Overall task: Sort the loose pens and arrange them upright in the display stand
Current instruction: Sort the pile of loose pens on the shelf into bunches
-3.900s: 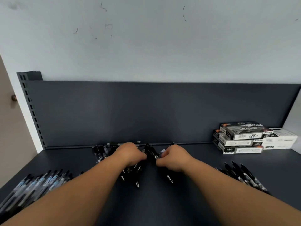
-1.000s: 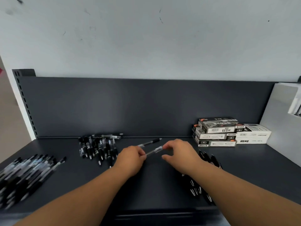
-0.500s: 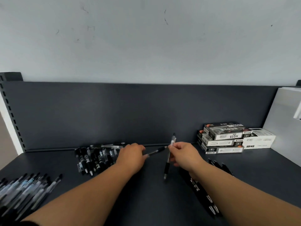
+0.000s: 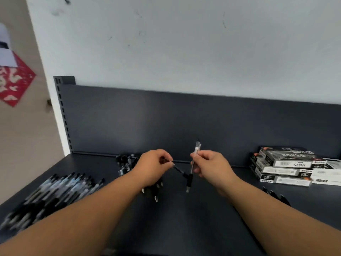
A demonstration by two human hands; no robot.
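Sorting step, seen from the head camera. We hold one pen in each hand above the middle of the shelf point(image 4: 184, 222). Our left hand point(image 4: 153, 168) pinches a dark pen point(image 4: 178, 170) that slants down to the right. Our right hand point(image 4: 210, 167) pinches a clear pen point(image 4: 189, 179), nearly upright, tip down. Whether the two pens touch, we cannot tell. Loose pens point(image 4: 124, 164) lie by the back edge, and a laid-out row point(image 4: 60, 189) lies by the left edge. No display stand shows. Next, we judge, each pen must join its like.
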